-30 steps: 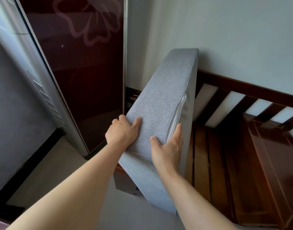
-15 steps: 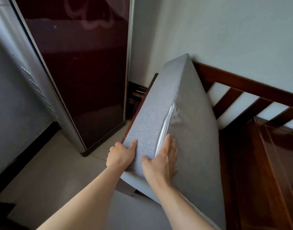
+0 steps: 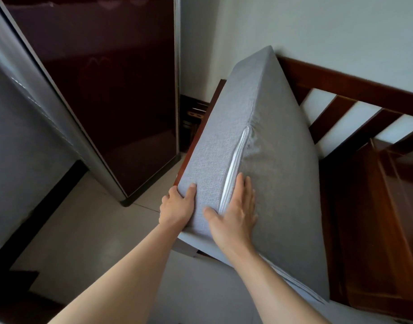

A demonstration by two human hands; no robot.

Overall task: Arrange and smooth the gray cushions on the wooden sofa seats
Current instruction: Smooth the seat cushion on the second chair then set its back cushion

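Against wall (image 3: 317, 31): left hand (image 3: 176, 208) gripping cushion (image 3: 270, 148), right hand (image 3: 233, 212) flat.

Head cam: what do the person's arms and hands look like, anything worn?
Both forearms are bare as far as the frame shows: no sleeves in view. The left hand and right hand carry no gloves, and no rings, watch or bands are visible. Nails look short and unpainted.

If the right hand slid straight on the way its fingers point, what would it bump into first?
Nothing soon, probably. The right hand lies flat on the cushion, fingers pointing up its face beside the zipper. It would likely slide along gray fabric toward the top corner by the wall.
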